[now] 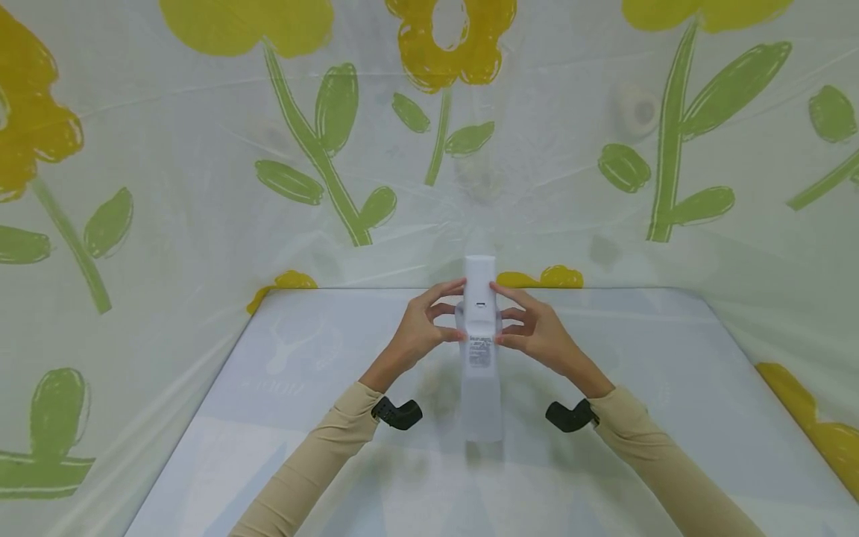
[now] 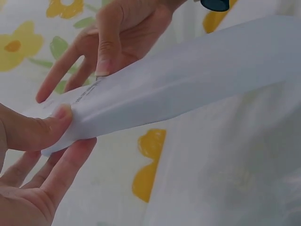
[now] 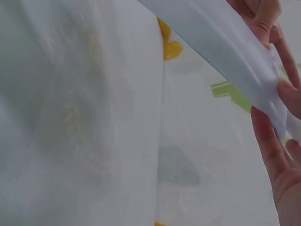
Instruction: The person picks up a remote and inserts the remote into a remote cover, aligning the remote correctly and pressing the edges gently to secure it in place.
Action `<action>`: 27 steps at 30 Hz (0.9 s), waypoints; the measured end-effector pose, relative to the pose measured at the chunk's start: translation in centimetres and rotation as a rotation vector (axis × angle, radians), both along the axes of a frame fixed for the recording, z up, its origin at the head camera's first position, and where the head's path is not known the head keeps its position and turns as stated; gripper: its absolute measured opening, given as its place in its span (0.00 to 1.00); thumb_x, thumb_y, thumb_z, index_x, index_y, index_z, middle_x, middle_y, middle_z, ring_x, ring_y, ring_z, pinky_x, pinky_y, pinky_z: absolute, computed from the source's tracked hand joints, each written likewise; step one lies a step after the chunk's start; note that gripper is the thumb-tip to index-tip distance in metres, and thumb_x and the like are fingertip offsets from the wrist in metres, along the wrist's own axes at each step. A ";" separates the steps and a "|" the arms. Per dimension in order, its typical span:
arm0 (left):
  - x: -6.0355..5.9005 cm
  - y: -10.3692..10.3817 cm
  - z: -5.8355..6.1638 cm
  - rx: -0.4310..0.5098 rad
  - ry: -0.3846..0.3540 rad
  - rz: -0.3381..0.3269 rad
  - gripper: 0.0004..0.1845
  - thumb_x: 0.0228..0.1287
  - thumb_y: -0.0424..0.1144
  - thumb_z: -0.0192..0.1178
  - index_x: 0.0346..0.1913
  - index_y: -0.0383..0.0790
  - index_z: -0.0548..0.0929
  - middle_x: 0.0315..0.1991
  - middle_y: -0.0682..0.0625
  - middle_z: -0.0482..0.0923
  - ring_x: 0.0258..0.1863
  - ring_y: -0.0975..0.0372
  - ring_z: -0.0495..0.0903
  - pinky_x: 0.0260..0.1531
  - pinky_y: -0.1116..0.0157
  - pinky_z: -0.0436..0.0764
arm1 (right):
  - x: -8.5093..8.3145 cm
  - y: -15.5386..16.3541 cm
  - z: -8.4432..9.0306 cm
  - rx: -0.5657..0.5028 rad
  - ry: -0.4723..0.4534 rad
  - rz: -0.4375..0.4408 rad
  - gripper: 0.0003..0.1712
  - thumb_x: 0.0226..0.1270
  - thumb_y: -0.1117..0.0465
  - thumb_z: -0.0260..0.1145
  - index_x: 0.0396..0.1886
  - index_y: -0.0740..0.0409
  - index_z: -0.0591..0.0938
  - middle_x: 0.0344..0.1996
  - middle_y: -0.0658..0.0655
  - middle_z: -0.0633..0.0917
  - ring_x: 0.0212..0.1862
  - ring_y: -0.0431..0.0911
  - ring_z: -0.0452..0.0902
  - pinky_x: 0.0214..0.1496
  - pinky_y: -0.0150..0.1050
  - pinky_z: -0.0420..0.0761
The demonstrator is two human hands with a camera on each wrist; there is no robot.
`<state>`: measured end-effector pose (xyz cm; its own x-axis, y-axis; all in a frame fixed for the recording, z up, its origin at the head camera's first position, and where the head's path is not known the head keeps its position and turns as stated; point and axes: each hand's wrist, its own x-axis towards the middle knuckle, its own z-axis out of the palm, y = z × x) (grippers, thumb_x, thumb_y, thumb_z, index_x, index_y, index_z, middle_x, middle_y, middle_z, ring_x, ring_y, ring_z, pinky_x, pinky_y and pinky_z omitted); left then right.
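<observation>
A long white plastic device (image 1: 480,388) with a small charging port (image 1: 480,304) and a printed label (image 1: 479,350) is held up over the table, its long axis pointing away from me. From its left side my left hand (image 1: 424,322) grips it, thumb near the label and fingers along the edge. Opposite, my right hand (image 1: 540,333) pinches the right edge the same way. In the left wrist view, the device's smooth wide body (image 2: 188,70) stretches toward the upper right. The right wrist view shows my right hand's thumb and fingers on either side of the narrower end.
Below the hands lies a white table (image 1: 221,440) with faint printed patterns. A pale curtain (image 1: 537,171) with yellow flowers and green leaves hangs behind and around it. Dark straps with camera mounts (image 1: 397,413) sit on both wrists.
</observation>
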<state>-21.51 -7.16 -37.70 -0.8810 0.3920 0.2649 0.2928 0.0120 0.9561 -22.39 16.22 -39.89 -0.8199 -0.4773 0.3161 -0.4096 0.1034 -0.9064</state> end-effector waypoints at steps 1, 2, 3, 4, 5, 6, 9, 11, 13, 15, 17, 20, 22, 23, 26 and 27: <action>0.2 0.1 0.3 0.002 -0.004 -0.004 0.43 0.46 0.16 0.66 0.68 0.39 0.66 0.62 0.41 0.67 0.52 0.47 0.75 0.39 0.61 0.83 | 0.0 0.0 0.0 0.001 0.005 0.014 0.46 0.55 0.71 0.70 0.72 0.53 0.61 0.71 0.54 0.60 0.53 0.58 0.74 0.49 0.41 0.81; 0.4 0.1 0.7 0.002 -0.006 -0.008 0.43 0.46 0.16 0.65 0.68 0.38 0.66 0.62 0.41 0.67 0.52 0.47 0.75 0.39 0.61 0.83 | 0.0 0.1 0.1 0.001 0.010 0.028 0.47 0.55 0.72 0.70 0.73 0.52 0.59 0.72 0.54 0.58 0.53 0.58 0.74 0.50 0.41 0.81; 0.5 0.2 0.8 0.006 -0.008 -0.011 0.43 0.46 0.16 0.65 0.69 0.38 0.65 0.62 0.41 0.67 0.52 0.47 0.75 0.39 0.61 0.83 | 0.0 0.2 0.2 0.000 0.013 0.044 0.49 0.55 0.72 0.70 0.74 0.52 0.58 0.72 0.54 0.57 0.53 0.58 0.74 0.50 0.41 0.81; 0.6 0.3 0.9 0.012 -0.012 -0.016 0.44 0.46 0.15 0.65 0.69 0.38 0.65 0.62 0.40 0.67 0.52 0.47 0.75 0.39 0.61 0.82 | 0.0 0.2 0.3 -0.002 0.013 0.059 0.50 0.55 0.72 0.70 0.74 0.51 0.56 0.72 0.54 0.56 0.53 0.58 0.74 0.50 0.41 0.81; 0.6 0.3 1.0 0.017 -0.015 -0.018 0.44 0.46 0.15 0.65 0.69 0.38 0.65 0.63 0.40 0.67 0.53 0.47 0.74 0.39 0.61 0.82 | 0.0 0.3 0.4 -0.006 0.006 0.072 0.51 0.54 0.73 0.70 0.74 0.51 0.56 0.73 0.54 0.55 0.54 0.58 0.74 0.50 0.41 0.80; 0.7 0.4 1.1 0.023 -0.019 -0.022 0.44 0.46 0.15 0.64 0.69 0.38 0.64 0.63 0.40 0.66 0.53 0.47 0.74 0.39 0.62 0.82 | 0.1 0.4 0.5 -0.008 -0.005 0.083 0.51 0.54 0.73 0.70 0.74 0.50 0.55 0.73 0.53 0.55 0.54 0.57 0.73 0.50 0.41 0.80; 0.7 0.5 1.1 0.034 -0.039 -0.038 0.44 0.46 0.14 0.63 0.69 0.38 0.64 0.63 0.40 0.66 0.53 0.47 0.73 0.40 0.61 0.82 | 0.1 0.6 0.8 -0.019 -0.050 0.103 0.52 0.54 0.72 0.71 0.75 0.47 0.55 0.73 0.50 0.54 0.54 0.56 0.73 0.50 0.42 0.81; 0.6 0.5 1.0 0.036 -0.049 -0.050 0.44 0.47 0.14 0.63 0.70 0.40 0.63 0.64 0.40 0.65 0.54 0.47 0.73 0.40 0.60 0.82 | 0.1 0.8 1.0 -0.025 -0.080 0.112 0.53 0.53 0.72 0.71 0.75 0.46 0.55 0.73 0.50 0.54 0.54 0.56 0.73 0.49 0.43 0.81; 0.6 0.6 0.9 0.036 -0.055 -0.059 0.45 0.47 0.15 0.63 0.70 0.40 0.62 0.64 0.41 0.64 0.55 0.47 0.72 0.41 0.59 0.82 | 0.1 0.8 1.1 -0.028 -0.094 0.117 0.53 0.53 0.73 0.71 0.75 0.46 0.55 0.73 0.50 0.53 0.54 0.57 0.73 0.49 0.44 0.81; 0.6 0.6 0.9 0.037 -0.054 -0.070 0.45 0.47 0.15 0.63 0.71 0.41 0.62 0.65 0.41 0.63 0.56 0.47 0.72 0.43 0.58 0.82 | 0.1 0.9 1.2 -0.035 -0.099 0.120 0.53 0.53 0.74 0.71 0.75 0.46 0.55 0.73 0.51 0.53 0.54 0.58 0.73 0.47 0.46 0.81; 0.6 0.6 0.9 0.044 -0.050 -0.083 0.45 0.48 0.15 0.63 0.71 0.40 0.61 0.66 0.42 0.62 0.57 0.47 0.71 0.44 0.57 0.82 | 0.1 0.9 1.3 -0.035 -0.097 0.115 0.53 0.53 0.74 0.71 0.75 0.46 0.56 0.73 0.51 0.53 0.55 0.59 0.73 0.46 0.47 0.82; 0.6 0.4 1.0 0.058 -0.045 -0.113 0.45 0.48 0.15 0.63 0.71 0.38 0.59 0.68 0.43 0.60 0.59 0.46 0.69 0.45 0.56 0.81 | 0.1 0.9 1.4 -0.045 -0.098 0.114 0.53 0.53 0.74 0.71 0.74 0.46 0.56 0.73 0.51 0.53 0.56 0.61 0.73 0.45 0.48 0.82; 0.6 0.4 1.0 0.061 -0.040 -0.130 0.46 0.48 0.15 0.63 0.72 0.37 0.59 0.69 0.44 0.59 0.60 0.46 0.69 0.45 0.56 0.81 | 0.1 0.9 1.4 -0.053 -0.100 0.119 0.53 0.53 0.74 0.71 0.74 0.46 0.56 0.73 0.52 0.53 0.57 0.62 0.72 0.45 0.49 0.82; 0.5 0.3 0.9 0.060 -0.034 -0.135 0.46 0.48 0.15 0.63 0.72 0.37 0.58 0.69 0.44 0.58 0.60 0.46 0.68 0.45 0.56 0.81 | 0.1 0.9 1.4 -0.058 -0.099 0.120 0.53 0.53 0.74 0.71 0.74 0.46 0.56 0.73 0.53 0.53 0.57 0.63 0.72 0.45 0.49 0.82; -0.1 0.2 0.2 0.057 -0.016 -0.141 0.47 0.48 0.16 0.64 0.72 0.38 0.58 0.70 0.45 0.58 0.60 0.46 0.69 0.45 0.55 0.81 | 0.1 0.9 1.4 -0.066 -0.090 0.116 0.53 0.52 0.74 0.71 0.74 0.46 0.57 0.73 0.53 0.54 0.57 0.62 0.73 0.45 0.49 0.82; -0.3 0.2 -0.1 0.058 -0.010 -0.140 0.47 0.48 0.16 0.65 0.72 0.39 0.59 0.70 0.46 0.58 0.60 0.47 0.69 0.45 0.55 0.81 | 0.1 0.9 1.4 -0.069 -0.088 0.114 0.53 0.52 0.74 0.71 0.74 0.46 0.57 0.73 0.53 0.54 0.57 0.62 0.73 0.45 0.49 0.82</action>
